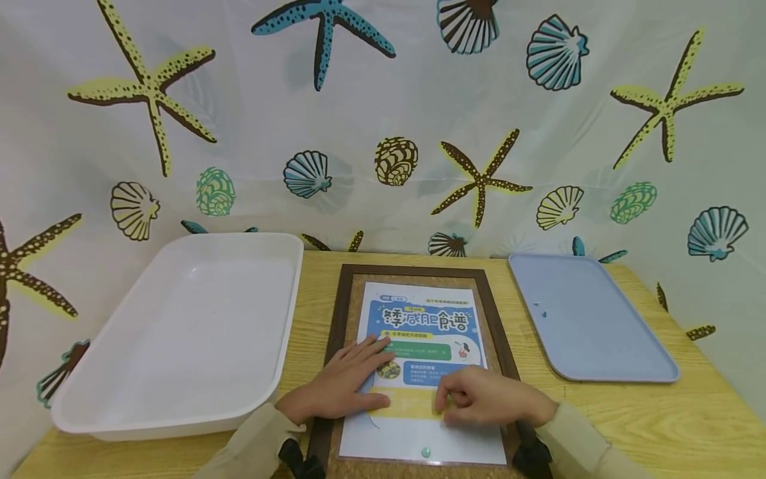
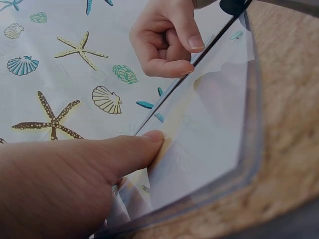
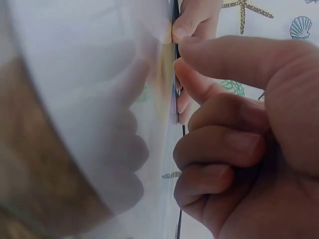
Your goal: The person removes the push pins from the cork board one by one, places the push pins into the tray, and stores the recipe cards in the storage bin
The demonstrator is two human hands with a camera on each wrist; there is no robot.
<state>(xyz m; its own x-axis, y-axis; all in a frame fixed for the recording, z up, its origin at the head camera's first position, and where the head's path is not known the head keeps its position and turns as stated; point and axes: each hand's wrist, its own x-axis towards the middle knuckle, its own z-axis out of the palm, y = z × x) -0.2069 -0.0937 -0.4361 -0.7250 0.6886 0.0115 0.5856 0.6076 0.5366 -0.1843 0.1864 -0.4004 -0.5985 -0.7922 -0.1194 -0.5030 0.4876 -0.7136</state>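
Note:
A printed poster (image 1: 419,432) with Chinese lettering lies under a clear plastic layer (image 2: 251,149) on a brown-framed cork board (image 1: 413,271). My left hand (image 1: 350,382) rests on the poster's left side with fingers stretched out. On the right, my right hand (image 1: 485,397) touches or hovers just over the yellow band, its fingers curled. The right wrist view shows a gap between that thumb (image 3: 224,57) and index finger, with nothing held there. A small green pushpin (image 1: 426,452) sits at the poster's bottom edge.
To the left stands a large white basin (image 1: 197,319). A pale blue tray (image 1: 598,326) lies to the right, with small pins (image 1: 540,309) near its left edge. Beneath everything is a wooden table (image 1: 652,426). A curtain (image 1: 371,100) printed with starfish and shells hangs behind.

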